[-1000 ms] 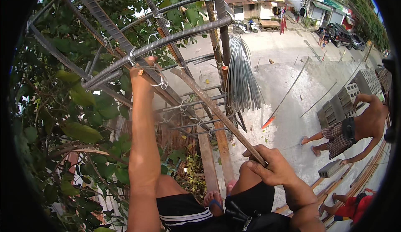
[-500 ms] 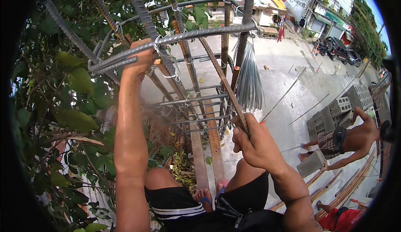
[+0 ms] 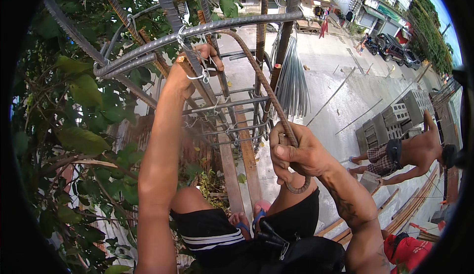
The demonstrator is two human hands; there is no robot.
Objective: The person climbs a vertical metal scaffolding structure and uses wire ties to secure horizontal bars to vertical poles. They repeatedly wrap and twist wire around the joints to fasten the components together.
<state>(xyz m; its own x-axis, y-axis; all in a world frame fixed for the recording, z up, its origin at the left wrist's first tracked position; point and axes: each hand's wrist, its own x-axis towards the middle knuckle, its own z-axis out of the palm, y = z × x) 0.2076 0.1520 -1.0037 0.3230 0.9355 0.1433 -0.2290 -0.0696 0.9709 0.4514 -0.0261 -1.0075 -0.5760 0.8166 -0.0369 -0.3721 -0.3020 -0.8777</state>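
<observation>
My right hand (image 3: 298,150) is closed round a rusty ribbed steel rod (image 3: 264,84). The rod's lower end curls into a hook below my fist, and its upper end bends left under the top hoop of a rebar cage. My left hand (image 3: 185,79) reaches inside the cage, partly behind an upright bar (image 3: 170,7). Its fingers are bent beside that bar; what they grip, if anything, is hidden. Twisted tie wire (image 3: 202,76) sits on the bars near it. The curved top hoop (image 3: 212,27) crosses above both hands. A bundle of thin wire (image 3: 294,79) hangs at the cage's right side.
Lower hoops (image 3: 232,107) ring the cage beneath my hands. My sandalled feet stand on planks (image 3: 231,175) high above the pavement. Leafy branches (image 3: 89,140) crowd the left. Down on the right, a person (image 3: 417,150) bends beside concrete blocks (image 3: 382,126); another wears a red shirt (image 3: 410,254).
My left hand has shifted right, from beneath the hoop to beside the upright bar. My right hand has turned the rod, so its hooked lower end now shows.
</observation>
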